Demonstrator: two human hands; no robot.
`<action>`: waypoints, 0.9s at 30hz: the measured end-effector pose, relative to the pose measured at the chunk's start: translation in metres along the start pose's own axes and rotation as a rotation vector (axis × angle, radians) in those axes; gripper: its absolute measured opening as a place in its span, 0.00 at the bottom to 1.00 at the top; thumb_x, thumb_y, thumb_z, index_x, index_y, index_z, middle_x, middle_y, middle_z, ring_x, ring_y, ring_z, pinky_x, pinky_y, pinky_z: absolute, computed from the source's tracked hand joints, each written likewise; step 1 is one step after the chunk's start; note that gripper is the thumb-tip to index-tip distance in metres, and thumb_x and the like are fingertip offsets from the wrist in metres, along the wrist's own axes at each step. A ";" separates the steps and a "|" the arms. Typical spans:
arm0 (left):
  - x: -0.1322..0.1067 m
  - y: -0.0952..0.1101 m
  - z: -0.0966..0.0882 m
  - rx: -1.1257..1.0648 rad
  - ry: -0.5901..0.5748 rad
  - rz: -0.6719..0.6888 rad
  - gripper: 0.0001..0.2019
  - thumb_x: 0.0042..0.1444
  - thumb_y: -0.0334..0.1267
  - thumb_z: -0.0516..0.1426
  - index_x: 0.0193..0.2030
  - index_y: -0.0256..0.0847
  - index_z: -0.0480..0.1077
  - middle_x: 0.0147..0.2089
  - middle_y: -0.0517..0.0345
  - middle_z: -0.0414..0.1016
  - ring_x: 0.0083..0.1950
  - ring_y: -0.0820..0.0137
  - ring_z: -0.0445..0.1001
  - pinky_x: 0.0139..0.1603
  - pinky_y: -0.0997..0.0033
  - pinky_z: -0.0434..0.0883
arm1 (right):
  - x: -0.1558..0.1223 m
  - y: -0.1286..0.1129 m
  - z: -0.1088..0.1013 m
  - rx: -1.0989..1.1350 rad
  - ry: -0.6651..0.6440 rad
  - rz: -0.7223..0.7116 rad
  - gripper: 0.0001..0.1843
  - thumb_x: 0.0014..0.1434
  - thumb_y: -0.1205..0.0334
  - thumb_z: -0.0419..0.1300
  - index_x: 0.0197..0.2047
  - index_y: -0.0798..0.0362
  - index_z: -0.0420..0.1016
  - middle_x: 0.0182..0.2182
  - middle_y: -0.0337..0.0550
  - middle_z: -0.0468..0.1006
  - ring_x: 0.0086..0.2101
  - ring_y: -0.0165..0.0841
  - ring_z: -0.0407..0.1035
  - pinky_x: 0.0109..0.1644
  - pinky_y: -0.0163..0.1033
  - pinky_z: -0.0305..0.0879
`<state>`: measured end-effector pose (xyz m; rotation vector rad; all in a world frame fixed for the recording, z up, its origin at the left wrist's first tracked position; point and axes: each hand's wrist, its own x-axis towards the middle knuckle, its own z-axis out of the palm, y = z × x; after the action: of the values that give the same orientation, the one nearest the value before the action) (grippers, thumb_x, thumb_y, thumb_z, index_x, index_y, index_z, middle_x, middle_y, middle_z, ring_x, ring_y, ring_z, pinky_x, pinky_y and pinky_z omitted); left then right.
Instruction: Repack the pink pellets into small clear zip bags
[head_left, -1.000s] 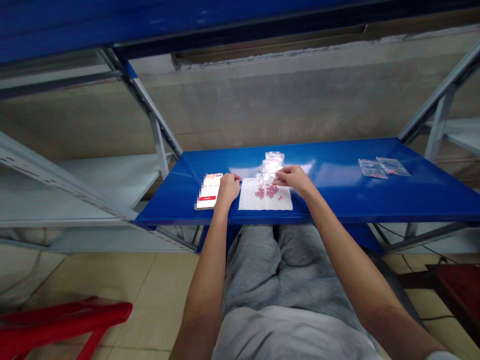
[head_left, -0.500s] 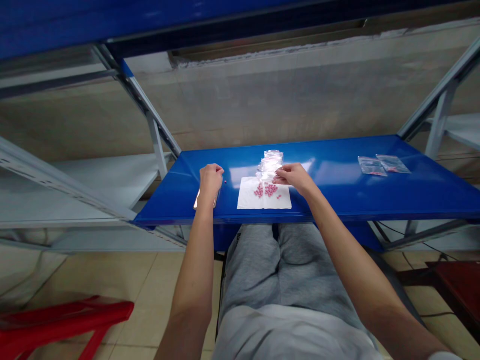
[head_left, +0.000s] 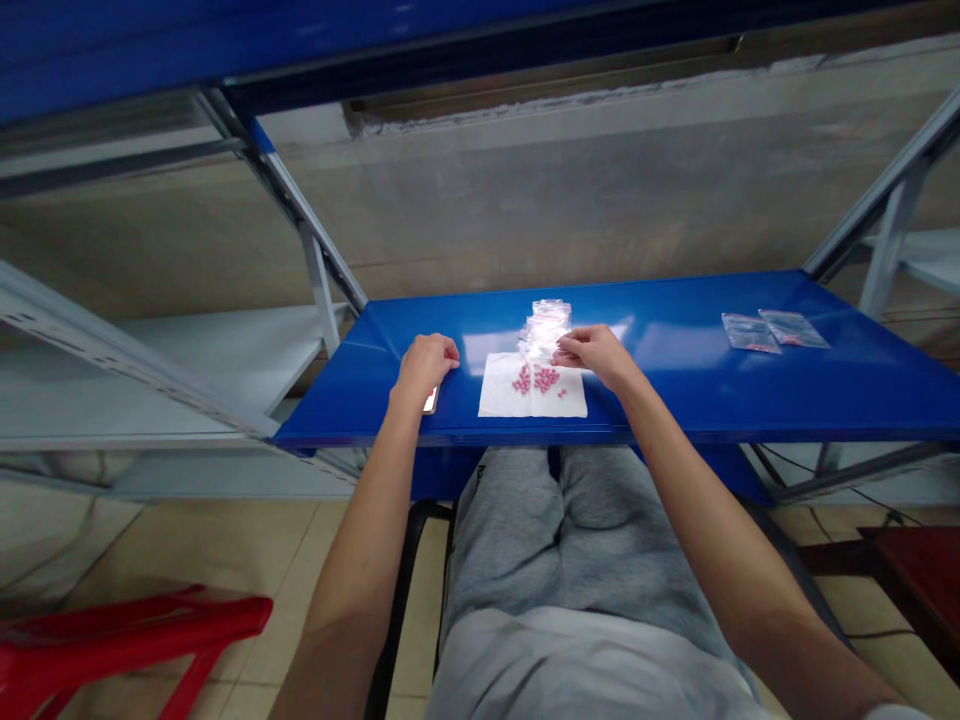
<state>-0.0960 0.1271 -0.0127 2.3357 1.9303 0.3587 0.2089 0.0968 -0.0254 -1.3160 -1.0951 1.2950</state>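
Note:
My left hand (head_left: 427,362) rests low over the blue tabletop, its fingers bent together; whatever they pinch is hidden. Beneath its wrist, part of a phone (head_left: 430,401) with a bright screen shows. My right hand (head_left: 598,353) pinches what looks like a small clear plastic bag (head_left: 561,359) above the back edge of a white paper sheet (head_left: 495,397). On that sheet lie two clusters of small pink pellets (head_left: 547,378), with a few loose ones at the right. A stack of clear zip bags (head_left: 548,320), blurred by glare, lies just behind the sheet.
Two clear zip bags (head_left: 793,328) with some pink pellets inside lie at the right of the blue table (head_left: 660,400). Metal shelf posts (head_left: 322,280) stand at both ends. A red plastic stool (head_left: 187,625) is on the floor at lower left.
My left hand has turned and its fingertips have moved right, covering the spot where a single pink pellet lay. The right hand keeps its pinch in nearly the same place.

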 end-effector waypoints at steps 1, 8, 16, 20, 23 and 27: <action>-0.001 -0.001 0.001 0.003 0.005 0.005 0.07 0.56 0.31 0.66 0.41 0.41 0.83 0.45 0.47 0.84 0.48 0.57 0.79 0.52 0.59 0.72 | 0.000 0.000 0.000 -0.003 0.000 -0.004 0.14 0.64 0.78 0.61 0.28 0.59 0.78 0.24 0.45 0.82 0.24 0.29 0.79 0.31 0.28 0.78; 0.006 -0.007 0.009 0.003 0.022 0.041 0.08 0.56 0.28 0.64 0.41 0.39 0.84 0.44 0.44 0.84 0.48 0.55 0.79 0.53 0.58 0.72 | 0.002 0.000 -0.002 -0.019 -0.001 -0.025 0.13 0.64 0.77 0.62 0.27 0.59 0.77 0.24 0.45 0.82 0.24 0.29 0.79 0.31 0.27 0.78; 0.004 0.024 0.005 -0.105 0.071 0.130 0.09 0.56 0.28 0.60 0.38 0.39 0.84 0.40 0.46 0.85 0.44 0.59 0.80 0.52 0.63 0.73 | 0.001 -0.002 -0.002 0.008 0.011 -0.010 0.12 0.63 0.78 0.63 0.28 0.60 0.77 0.23 0.44 0.81 0.24 0.30 0.80 0.31 0.29 0.79; -0.008 0.068 0.015 -0.317 -0.005 0.234 0.09 0.57 0.30 0.61 0.40 0.39 0.84 0.41 0.50 0.86 0.42 0.63 0.81 0.49 0.66 0.74 | 0.000 0.001 -0.003 -0.007 0.032 -0.015 0.14 0.64 0.78 0.61 0.27 0.60 0.77 0.23 0.44 0.81 0.24 0.30 0.79 0.30 0.29 0.78; -0.014 0.088 0.027 -0.391 -0.034 0.211 0.08 0.57 0.30 0.62 0.40 0.39 0.84 0.40 0.51 0.86 0.42 0.63 0.81 0.49 0.66 0.74 | 0.001 0.004 -0.005 -0.027 0.046 -0.008 0.14 0.63 0.78 0.62 0.26 0.59 0.76 0.23 0.44 0.81 0.23 0.29 0.79 0.31 0.29 0.78; -0.018 0.090 0.038 -0.492 -0.012 0.145 0.08 0.57 0.30 0.64 0.43 0.38 0.83 0.43 0.49 0.86 0.42 0.63 0.82 0.48 0.67 0.74 | 0.002 0.006 -0.008 -0.039 0.041 -0.004 0.13 0.62 0.78 0.63 0.26 0.59 0.77 0.23 0.44 0.82 0.23 0.28 0.79 0.32 0.29 0.78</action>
<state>-0.0039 0.0950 -0.0318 2.1371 1.4550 0.7333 0.2164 0.0974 -0.0318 -1.3630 -1.0990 1.2433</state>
